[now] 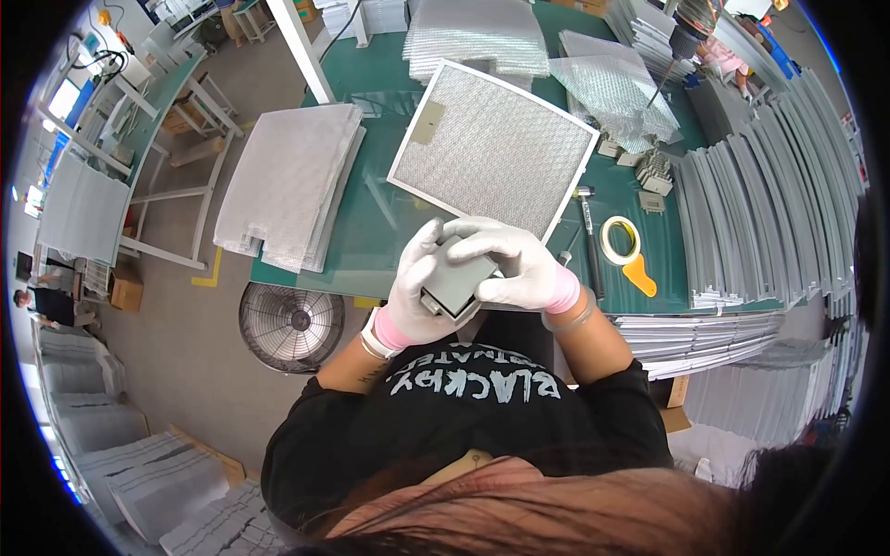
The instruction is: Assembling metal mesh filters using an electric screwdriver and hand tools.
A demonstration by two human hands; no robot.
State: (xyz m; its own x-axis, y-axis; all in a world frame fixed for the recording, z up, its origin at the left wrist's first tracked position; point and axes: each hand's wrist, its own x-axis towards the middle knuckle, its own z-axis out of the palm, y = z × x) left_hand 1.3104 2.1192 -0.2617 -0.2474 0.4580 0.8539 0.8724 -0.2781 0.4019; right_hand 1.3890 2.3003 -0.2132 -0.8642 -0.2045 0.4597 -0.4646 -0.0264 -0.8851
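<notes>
In white gloves with pink cuffs, my left hand (410, 295) and my right hand (521, 267) both grip a small grey box-shaped piece (462, 281) at the table's near edge. My left fingers wrap its left side and underside, while the right fingers lie over its top and right side. Just beyond it lies a framed mesh filter panel (505, 139), turned at an angle, with a beige-grey plate (427, 123) on its left side. A hammer (590, 236) rests right of the panel, beside a tape roll (619, 243) and an orange-handled tool (640, 276).
The green table (371, 218) carries stacked mesh sheets (289, 176) at left and bubble-wrap sheets (477, 37) behind. Small grey metal parts (654, 173) lie at right, near tall rows of grey frames (774, 185). A power tool (691, 37) hangs above. A floor fan (292, 324) stands at left.
</notes>
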